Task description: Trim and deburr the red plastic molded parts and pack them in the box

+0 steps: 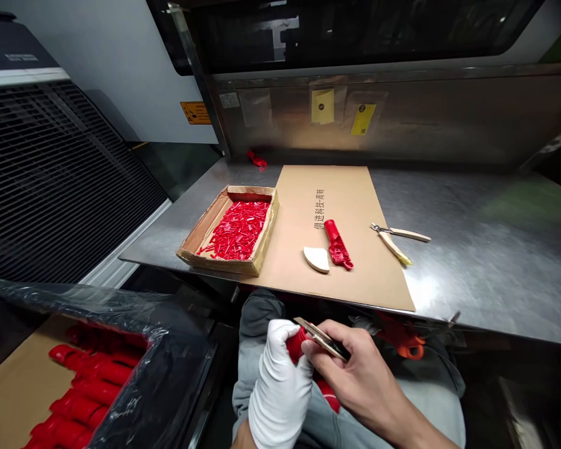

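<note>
My left hand (pixel 280 380), in a white glove, is closed round a red plastic part (pixel 296 344) above my lap. Much of that part is hidden by the glove and fingers. My bare right hand (pixel 350 368) grips a utility knife (pixel 325 341), its blade pointing up and left across the top of the red part. I cannot tell whether the blade touches it. Beyond my hands, another red plastic part (pixel 337 245) lies on a cardboard sheet (pixel 350 193). Beside it is a white fan-shaped piece (pixel 316 259).
Nippers (pixel 395 237) with pale handles lie at the sheet's right edge. A cardboard box (pixel 262 249) of small red scraps stands on the metal table (pixel 486 268). Lower left, a plastic-lined bin (pixel 163 368) holds several red parts (pixel 88 386). A red piece (pixel 257 160) lies far back.
</note>
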Action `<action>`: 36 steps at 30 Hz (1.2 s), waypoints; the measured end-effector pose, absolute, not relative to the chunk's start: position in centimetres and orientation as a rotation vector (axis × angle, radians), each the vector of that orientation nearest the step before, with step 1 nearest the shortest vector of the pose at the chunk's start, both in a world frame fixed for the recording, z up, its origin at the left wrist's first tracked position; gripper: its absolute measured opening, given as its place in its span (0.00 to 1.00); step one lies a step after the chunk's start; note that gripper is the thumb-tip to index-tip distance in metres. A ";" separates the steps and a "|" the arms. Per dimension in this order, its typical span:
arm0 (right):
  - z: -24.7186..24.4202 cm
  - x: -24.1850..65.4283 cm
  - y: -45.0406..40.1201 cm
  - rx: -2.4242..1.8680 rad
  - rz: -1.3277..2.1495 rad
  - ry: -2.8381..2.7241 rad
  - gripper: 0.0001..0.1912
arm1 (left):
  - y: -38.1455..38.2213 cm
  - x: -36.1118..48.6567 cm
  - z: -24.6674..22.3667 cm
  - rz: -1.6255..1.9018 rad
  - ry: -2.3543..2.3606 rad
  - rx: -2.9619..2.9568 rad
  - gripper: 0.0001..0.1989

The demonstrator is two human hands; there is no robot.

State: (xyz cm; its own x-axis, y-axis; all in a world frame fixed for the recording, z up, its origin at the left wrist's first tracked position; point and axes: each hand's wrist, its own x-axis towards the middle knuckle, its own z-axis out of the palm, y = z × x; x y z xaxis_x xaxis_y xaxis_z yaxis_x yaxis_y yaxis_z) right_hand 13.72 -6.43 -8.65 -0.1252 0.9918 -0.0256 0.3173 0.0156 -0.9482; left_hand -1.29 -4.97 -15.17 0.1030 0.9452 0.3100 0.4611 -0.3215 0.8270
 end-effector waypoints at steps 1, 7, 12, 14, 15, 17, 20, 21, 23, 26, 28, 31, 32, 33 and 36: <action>-8.4 14.4 -6.5 -1.378 1.149 -1.581 0.06 | -4.9 -1.5 -14.9 1.145 1.326 1.834 0.10; -8.0 20.1 -7.1 -1.471 0.578 -2.006 0.14 | -3.9 -2.9 -13.0 1.017 1.062 1.616 0.10; -8.0 21.1 -8.0 -1.412 0.288 -2.293 0.22 | -4.1 -3.0 -12.4 1.030 0.862 1.541 0.16; -7.8 20.8 -8.1 -1.392 0.203 -2.306 0.22 | -4.3 -2.9 -12.4 1.004 0.809 1.510 0.18; -7.8 20.8 -8.0 -1.387 0.172 -2.313 0.22 | -4.4 -2.9 -12.5 0.990 0.791 1.496 0.18; -7.7 20.7 -7.8 -1.384 0.131 -2.331 0.21 | -4.6 -3.0 -12.6 0.968 0.773 1.473 0.18; -7.7 20.7 -7.7 -1.387 0.124 -2.344 0.20 | -4.6 -2.9 -12.9 0.960 0.760 1.460 0.19; -7.7 20.7 -7.7 -1.392 0.131 -2.340 0.20 | -4.6 -2.9 -13.0 0.958 0.756 1.460 0.20; -7.8 20.7 -7.7 -1.403 0.153 -2.330 0.19 | -4.4 -2.7 -12.9 0.964 0.751 1.460 0.21; -7.9 20.6 -7.8 -1.410 0.174 -2.312 0.18 | -4.2 -2.5 -12.9 0.978 0.780 1.443 0.22; -7.9 20.6 -7.8 -1.416 0.192 -2.310 0.18 | -4.2 -2.5 -13.0 0.992 0.810 1.447 0.22; -7.9 20.4 -7.8 -1.443 0.225 -2.334 0.18 | -4.1 -2.7 -13.2 1.012 0.852 1.494 0.20; -7.9 20.4 -7.8 -1.453 0.229 -2.339 0.18 | -4.1 -2.7 -13.3 1.017 0.864 1.507 0.20; -7.9 20.4 -7.9 -1.461 0.227 -2.340 0.18 | -4.1 -2.8 -13.3 1.019 0.871 1.517 0.19; -8.0 20.4 -7.9 -1.471 0.228 -2.333 0.17 | -4.1 -3.0 -13.3 1.020 0.888 1.523 0.17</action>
State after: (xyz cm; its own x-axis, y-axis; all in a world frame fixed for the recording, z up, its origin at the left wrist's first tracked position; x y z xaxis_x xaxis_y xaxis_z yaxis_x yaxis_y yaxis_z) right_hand 20.39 -7.91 -8.03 -0.3853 0.8953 0.2234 0.8352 0.4413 -0.3281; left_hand -2.95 -4.12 -13.34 0.3610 0.9200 0.1526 0.0252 -0.1732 0.9846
